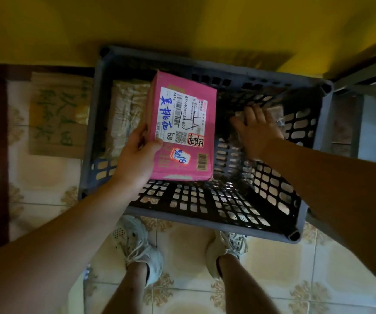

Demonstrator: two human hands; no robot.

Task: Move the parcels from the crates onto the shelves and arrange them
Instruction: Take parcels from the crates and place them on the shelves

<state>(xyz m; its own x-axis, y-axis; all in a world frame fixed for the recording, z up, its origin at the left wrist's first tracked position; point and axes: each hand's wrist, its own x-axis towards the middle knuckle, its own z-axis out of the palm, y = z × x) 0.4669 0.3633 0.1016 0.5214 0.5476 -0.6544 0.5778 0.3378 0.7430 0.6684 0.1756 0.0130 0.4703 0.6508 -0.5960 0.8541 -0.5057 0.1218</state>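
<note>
Pink stiff cardboard parcel (182, 128), likely light, hangs mid-frame over the grey plastic crate (182, 215), left hand (137, 157) gripping its lower-left edge; right hand (258, 132) touches a brown wrapped parcel (274, 111), grip unclear.

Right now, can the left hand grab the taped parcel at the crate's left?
Probably not: the left hand grips the pink box, which partly covers the taped parcel in the crate.
</note>
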